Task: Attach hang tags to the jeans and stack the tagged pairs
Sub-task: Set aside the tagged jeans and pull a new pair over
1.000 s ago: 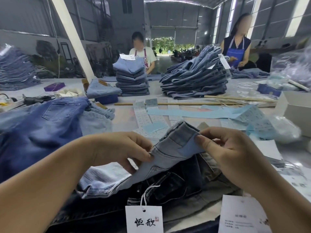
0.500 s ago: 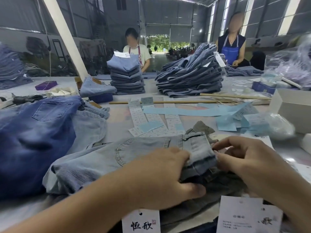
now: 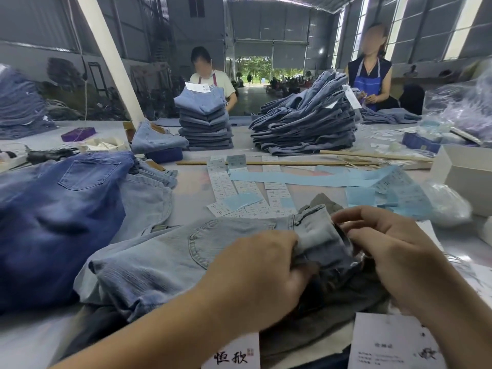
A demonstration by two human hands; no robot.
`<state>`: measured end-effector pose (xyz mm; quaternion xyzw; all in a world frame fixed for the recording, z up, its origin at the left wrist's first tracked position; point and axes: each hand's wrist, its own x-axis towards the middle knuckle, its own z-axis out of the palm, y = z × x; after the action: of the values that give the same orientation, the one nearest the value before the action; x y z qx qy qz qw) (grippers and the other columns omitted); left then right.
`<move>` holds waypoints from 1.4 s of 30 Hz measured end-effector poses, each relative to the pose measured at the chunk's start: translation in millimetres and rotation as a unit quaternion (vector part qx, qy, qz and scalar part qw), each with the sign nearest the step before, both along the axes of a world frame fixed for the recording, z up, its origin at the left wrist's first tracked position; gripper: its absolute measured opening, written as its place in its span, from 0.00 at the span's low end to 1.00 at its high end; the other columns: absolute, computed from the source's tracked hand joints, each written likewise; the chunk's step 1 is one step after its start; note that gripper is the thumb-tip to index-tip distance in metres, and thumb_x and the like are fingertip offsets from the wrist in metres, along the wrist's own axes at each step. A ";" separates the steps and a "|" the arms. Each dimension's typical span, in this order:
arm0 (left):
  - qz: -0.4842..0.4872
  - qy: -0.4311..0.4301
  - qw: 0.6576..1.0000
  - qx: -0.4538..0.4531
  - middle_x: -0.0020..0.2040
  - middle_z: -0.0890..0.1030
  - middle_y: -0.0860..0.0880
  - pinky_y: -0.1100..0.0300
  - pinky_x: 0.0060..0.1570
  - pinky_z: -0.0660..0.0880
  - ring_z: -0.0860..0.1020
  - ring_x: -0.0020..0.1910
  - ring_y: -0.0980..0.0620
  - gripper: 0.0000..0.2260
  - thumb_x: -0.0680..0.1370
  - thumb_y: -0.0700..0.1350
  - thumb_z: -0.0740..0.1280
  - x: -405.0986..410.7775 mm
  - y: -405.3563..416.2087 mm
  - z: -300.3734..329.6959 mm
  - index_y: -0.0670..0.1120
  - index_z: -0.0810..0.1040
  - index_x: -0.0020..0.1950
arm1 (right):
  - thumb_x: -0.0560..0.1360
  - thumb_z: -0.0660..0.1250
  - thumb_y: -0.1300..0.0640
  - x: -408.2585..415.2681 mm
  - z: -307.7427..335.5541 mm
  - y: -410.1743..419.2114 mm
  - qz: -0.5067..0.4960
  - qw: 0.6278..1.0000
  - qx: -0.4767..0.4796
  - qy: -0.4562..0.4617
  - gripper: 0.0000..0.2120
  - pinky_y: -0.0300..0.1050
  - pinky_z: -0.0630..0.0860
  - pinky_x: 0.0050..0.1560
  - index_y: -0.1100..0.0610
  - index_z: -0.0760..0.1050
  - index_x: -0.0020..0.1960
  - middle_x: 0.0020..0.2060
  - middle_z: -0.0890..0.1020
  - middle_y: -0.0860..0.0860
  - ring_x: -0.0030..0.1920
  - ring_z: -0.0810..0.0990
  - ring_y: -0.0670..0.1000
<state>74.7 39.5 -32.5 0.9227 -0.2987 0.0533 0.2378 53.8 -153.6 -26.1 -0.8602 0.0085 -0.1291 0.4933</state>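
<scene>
A light-blue pair of jeans (image 3: 165, 259) lies flat in front of me, back pocket up, on top of darker grey jeans (image 3: 332, 312). My left hand (image 3: 255, 278) grips the folded waistband from the left. At the waistband's right end my right hand (image 3: 394, 251) pinches the fabric with curled fingers. Two white hang tags lie at the near edge, one with black characters (image 3: 234, 354) and another (image 3: 391, 344) to its right. Sheets of small white size labels (image 3: 226, 185) and blue paper strips (image 3: 292, 178) lie on the table beyond.
Dark blue jeans (image 3: 53, 217) are spread at the left. Two stacks of folded jeans (image 3: 205, 121) (image 3: 306, 123) stand at the far side, with two people working behind them. A white box (image 3: 468, 179) and plastic bags (image 3: 447, 203) sit on the right. Wooden sticks (image 3: 292, 163) cross the table.
The light jeans were lifted and have been laid flat on the pile. My left hand moved right onto the waistband. My right hand stayed at the waistband's end.
</scene>
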 end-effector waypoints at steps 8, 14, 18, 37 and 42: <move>0.146 0.350 0.821 -0.427 0.46 0.86 0.42 0.44 0.53 0.80 0.85 0.47 0.41 0.12 0.80 0.48 0.65 47.7 29.9 4.6 0.41 0.83 0.53 | 0.77 0.66 0.62 1.3 0.2 8.0 0.034 0.995 -0.078 -0.062 0.17 0.51 0.79 0.37 0.39 0.75 0.57 0.43 0.82 0.35 0.34 0.80 0.49; -0.044 0.308 0.914 -0.259 0.54 0.85 0.53 0.54 0.58 0.78 0.82 0.56 0.52 0.13 0.76 0.56 0.70 24.5 13.6 6.5 0.53 0.82 0.58 | 0.64 0.52 0.19 -0.7 10.7 31.3 0.018 0.990 -0.143 -0.005 0.38 0.29 0.65 0.33 0.36 0.62 0.68 0.34 0.75 0.32 0.38 0.76 0.32; -0.037 0.032 0.999 0.007 0.44 0.79 0.56 0.58 0.41 0.77 0.77 0.43 0.57 0.03 0.78 0.51 0.63 5.9 1.5 11.2 0.58 0.72 0.51 | 0.61 0.56 0.19 4.9 14.1 52.0 0.018 0.986 -0.165 -0.005 0.44 0.37 0.67 0.43 0.38 0.56 0.72 0.44 0.68 0.32 0.44 0.71 0.39; 0.283 0.139 0.931 0.181 0.66 0.77 0.47 0.58 0.57 0.71 0.76 0.60 0.47 0.29 0.73 0.65 0.67 80.3 129.5 -15.2 0.49 0.74 0.67 | 0.70 0.71 0.60 23.3 15.8 29.2 -0.046 0.994 -0.069 -0.068 0.21 0.39 0.70 0.28 0.38 0.75 0.56 0.40 0.83 0.43 0.30 0.78 0.46; 0.259 0.142 0.929 0.223 0.52 0.82 0.49 0.58 0.42 0.69 0.76 0.44 0.51 0.20 0.73 0.65 0.66 83.8 125.1 -37.1 0.49 0.79 0.51 | 0.69 0.74 0.58 27.1 11.2 30.4 -0.026 0.995 -0.072 -0.064 0.22 0.38 0.70 0.30 0.38 0.73 0.57 0.37 0.81 0.39 0.32 0.80 0.41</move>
<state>158.6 164.6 -69.6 0.9951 -0.0169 -0.0865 0.0442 80.9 -123.2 -14.8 -0.8828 -0.0096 -0.1971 0.4262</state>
